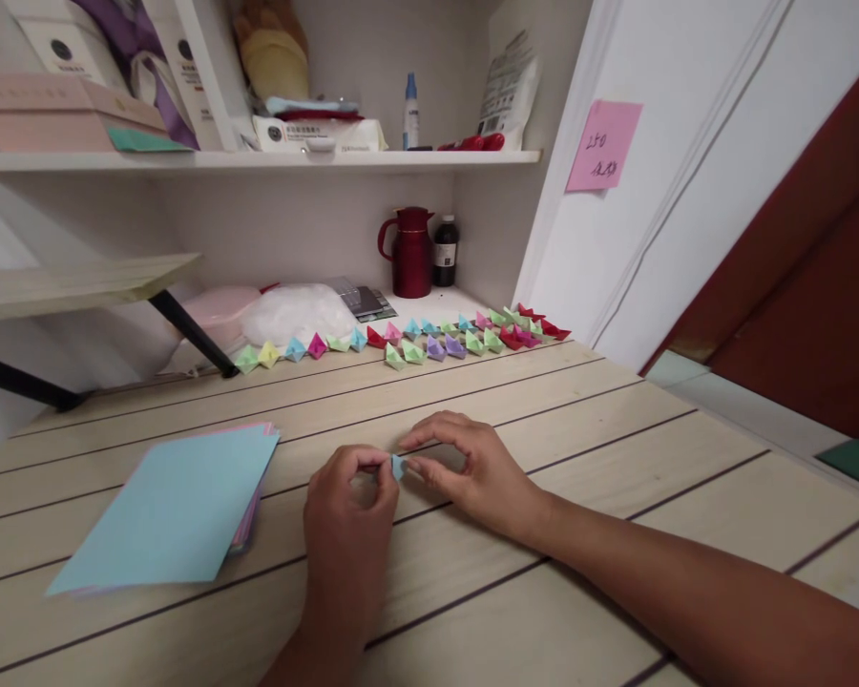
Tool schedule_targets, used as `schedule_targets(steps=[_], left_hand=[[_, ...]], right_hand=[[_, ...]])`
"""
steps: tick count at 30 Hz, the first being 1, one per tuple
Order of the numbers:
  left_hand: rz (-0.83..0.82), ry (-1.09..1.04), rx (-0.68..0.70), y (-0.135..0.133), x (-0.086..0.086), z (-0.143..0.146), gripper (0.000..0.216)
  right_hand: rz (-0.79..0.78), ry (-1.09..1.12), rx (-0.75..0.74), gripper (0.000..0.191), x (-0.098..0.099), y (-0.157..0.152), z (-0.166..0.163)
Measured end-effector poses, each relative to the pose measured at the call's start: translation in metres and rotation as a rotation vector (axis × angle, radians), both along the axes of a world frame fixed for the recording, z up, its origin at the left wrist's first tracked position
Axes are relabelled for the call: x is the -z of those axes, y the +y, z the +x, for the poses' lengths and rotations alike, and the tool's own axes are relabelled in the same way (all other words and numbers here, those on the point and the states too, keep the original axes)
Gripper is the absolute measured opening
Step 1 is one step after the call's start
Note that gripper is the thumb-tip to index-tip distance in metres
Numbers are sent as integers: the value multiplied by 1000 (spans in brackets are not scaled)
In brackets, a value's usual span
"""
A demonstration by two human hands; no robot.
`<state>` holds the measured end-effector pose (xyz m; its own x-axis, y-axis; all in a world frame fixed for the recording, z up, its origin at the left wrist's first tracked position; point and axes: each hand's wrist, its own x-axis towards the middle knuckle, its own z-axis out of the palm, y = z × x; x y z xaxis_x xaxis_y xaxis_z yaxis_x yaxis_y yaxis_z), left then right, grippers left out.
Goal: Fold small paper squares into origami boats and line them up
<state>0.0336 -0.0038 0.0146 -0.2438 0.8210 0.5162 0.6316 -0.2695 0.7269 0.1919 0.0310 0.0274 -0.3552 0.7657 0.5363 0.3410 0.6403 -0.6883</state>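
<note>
A tiny light-blue folded paper piece (398, 466) sits between both hands just above the wooden table (616, 448). My left hand (350, 530) pinches it from the left with thumb and fingers curled. My right hand (465, 468) pinches its right side with thumb and forefinger, the other fingers arched over the tabletop. A stack of coloured paper sheets (176, 510), light blue on top, lies to the left of my hands.
Several small folded paper boats (429, 339) in many colours stand in rows at the table's far edge. Behind them are a red jug (409, 253), a dark bottle (445, 251) and a white bag (297, 315). A pink sticky note (604, 145) hangs on the white wall.
</note>
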Motion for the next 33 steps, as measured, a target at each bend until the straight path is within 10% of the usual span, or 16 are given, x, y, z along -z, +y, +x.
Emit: schedule_targets(steps=[16,27,33], left_hand=[[251,279,112,3,6,5,16],[-169,-96,-116,8,-1,-5,4],[42,41,46,10,3,-8,18]], right_hand=[[77,-34,23,13,5,-1,-3],[169,-123,128,13,3,5,0],[211,-146,92,12,3,11,5]])
